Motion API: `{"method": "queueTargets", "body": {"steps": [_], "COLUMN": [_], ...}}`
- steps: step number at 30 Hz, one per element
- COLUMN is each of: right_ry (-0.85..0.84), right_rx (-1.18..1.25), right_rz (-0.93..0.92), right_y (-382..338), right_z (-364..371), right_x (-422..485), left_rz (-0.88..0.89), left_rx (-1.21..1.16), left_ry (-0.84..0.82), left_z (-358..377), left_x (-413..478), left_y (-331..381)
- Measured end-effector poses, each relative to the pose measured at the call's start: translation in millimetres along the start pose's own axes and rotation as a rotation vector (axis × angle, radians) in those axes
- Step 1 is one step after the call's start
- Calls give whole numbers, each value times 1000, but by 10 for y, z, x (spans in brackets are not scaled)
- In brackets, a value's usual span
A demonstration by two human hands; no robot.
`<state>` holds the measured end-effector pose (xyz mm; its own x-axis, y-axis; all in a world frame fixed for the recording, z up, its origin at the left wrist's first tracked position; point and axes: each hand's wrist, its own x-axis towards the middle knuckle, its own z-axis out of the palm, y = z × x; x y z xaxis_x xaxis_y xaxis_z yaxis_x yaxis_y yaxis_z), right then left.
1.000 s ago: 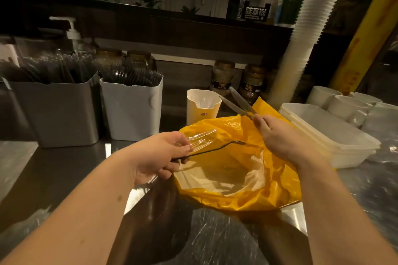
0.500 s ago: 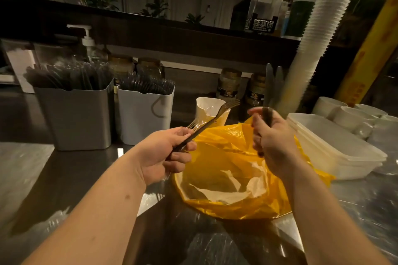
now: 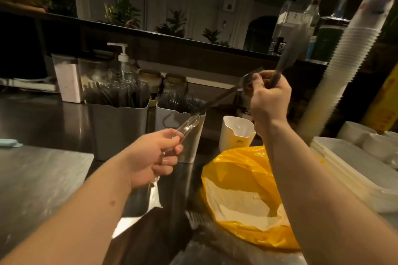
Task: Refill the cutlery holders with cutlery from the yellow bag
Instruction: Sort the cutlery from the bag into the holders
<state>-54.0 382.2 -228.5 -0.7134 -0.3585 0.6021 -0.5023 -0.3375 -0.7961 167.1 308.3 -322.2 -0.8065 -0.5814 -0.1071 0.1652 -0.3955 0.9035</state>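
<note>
My L hand (image 3: 150,157): fingers (image 3: 169,160) curled tight on clear cutlery (image 3: 189,122) + dark fork (image 3: 219,98), tines up at 2 o'clock by my R hand (image 3: 269,97). R hand grips blurred dark pcs (image 3: 287,58), pointing 12. Open yellow bag (image 3: 241,168) at 5 o'clock; grey holder (image 3: 118,131) + white holder (image 3: 170,120), both stocked, 10 o'clock.

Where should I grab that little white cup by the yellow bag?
Probably round its plain side walls, coming down from above: the little white cup stands upright with an open top, and the yellow bag blocks the front.
</note>
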Motion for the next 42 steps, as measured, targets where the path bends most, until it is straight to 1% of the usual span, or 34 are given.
{"method": "queueTargets", "body": {"steps": [3, 6, 8, 10, 13, 15, 16, 19, 21, 22, 23, 25, 26, 28, 30, 31, 33, 35, 39, 42], "right_ry": [81, 135, 85, -6, -216, -362, -417, -554, -648, -654, -612, -471, -442, -466, -454, -429, -372, -347, -430, -489], "right_rx": [-79, -166, -252, -325, -422, -527, -607, -845, -878, -832, -735, -422, -226, 146, 400, 474, 522, 505, 347, 168], "right_rz": [-228, -415, -510, -551, -581, -544, -488, -218, -143, -146, -159, -124, -48, 165, 317, 356, 398, 422, 383, 368], "right_y": [-73, -113, -90, -33, 75, 162, 181, 142, 37, -27, -90, -238, -326, -480, -563, -585, -594, -561, -440, -391], "right_z": [264, 422, 495, 556, 655, 733, 776, 827, 818, 808, 808, 839, 894, 1058, 1259, 1374, 1583, 1759, 1941, 1968], "right_x": [54, 67, 51, 9, -105, -219, -273, -337, -336, -331, -327, -345, -374, -455, -505, -525, -546, -570, -663, -730], "left_rz": [49, 87, 89, 92, 140, 203, 230, 272, 275, 281, 295, 350, 391, 466, 498, 501, 501, 505, 474, 438], "left_rx": [64, 105, 55, 14, 43, 15, 0, -24, -36, -48, -66, -96, -100, -94, -86, -82, -82, -82, -86, -14], "left_ry": [-36, -20, -12, -1, 50, 73, 86, 116, 133, 143, 157, 202, 230, 272, 283, 286, 283, 270, 268, 303], "left_z": [-324, -579, -678, -723, -718, -701, -700, -686, -684, -680, -677, -673, -673, -669, -649, -645, -628, -619, -585, -571], "left_x": [-165, -304, -333, -317, -308, -327, -349, -368, -376, -376, -385, -398, -409, -429, -437, -450, -454, -463, -489, -499], "left_y": [244, 306, 226, 127, 94, 122, 138, 144, 146, 149, 154, 173, 190, 221, 236, 240, 239, 241, 244, 230]}}
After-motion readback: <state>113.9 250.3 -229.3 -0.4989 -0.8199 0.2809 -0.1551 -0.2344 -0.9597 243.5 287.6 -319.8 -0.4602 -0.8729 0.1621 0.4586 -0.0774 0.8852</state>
